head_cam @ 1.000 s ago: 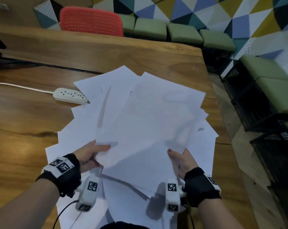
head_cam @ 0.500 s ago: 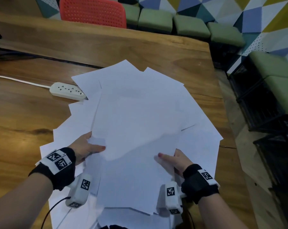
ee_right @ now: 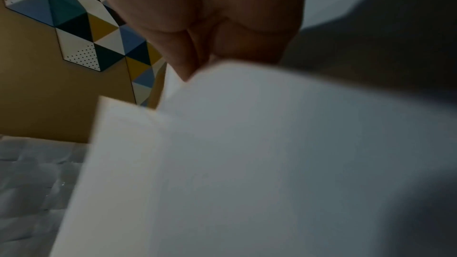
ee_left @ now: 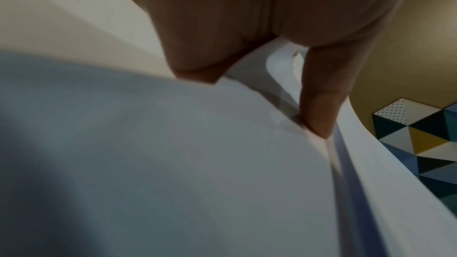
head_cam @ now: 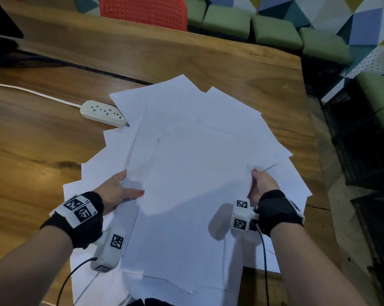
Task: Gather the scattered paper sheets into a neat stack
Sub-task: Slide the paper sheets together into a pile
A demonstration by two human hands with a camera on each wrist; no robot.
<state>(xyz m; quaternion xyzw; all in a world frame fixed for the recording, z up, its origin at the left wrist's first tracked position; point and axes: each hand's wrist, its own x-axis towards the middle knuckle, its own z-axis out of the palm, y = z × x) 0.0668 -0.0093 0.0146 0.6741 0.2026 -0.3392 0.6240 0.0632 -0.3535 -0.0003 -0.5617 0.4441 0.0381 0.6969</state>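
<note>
Several white paper sheets (head_cam: pixel 195 164) lie fanned and overlapping on the wooden table (head_cam: pixel 32 151) in the head view. My left hand (head_cam: pixel 120 191) holds the left edge of the upper sheets, thumb on top, fingers hidden beneath. My right hand (head_cam: pixel 261 184) grips the right edge of the same sheets, with its fingers curled under the paper. The left wrist view shows the left hand (ee_left: pixel 272 65) with a finger pressed into a fold of paper sheets (ee_left: pixel 173 163). In the right wrist view, the right hand (ee_right: pixel 210 36) meets a paper sheet (ee_right: pixel 247 163) at its edge.
A white power strip (head_cam: pixel 102 113) with its cord lies on the table left of the papers, touching one sheet's corner. A red chair (head_cam: pixel 142 9) and green cushions (head_cam: pixel 275 29) stand beyond the far edge. The table's right edge (head_cam: pixel 314 151) drops to dark crates.
The lifted sheets have come down flatter over the pile. My right hand has moved out to the right edge of the sheets; my left hand has stayed at the left edge.
</note>
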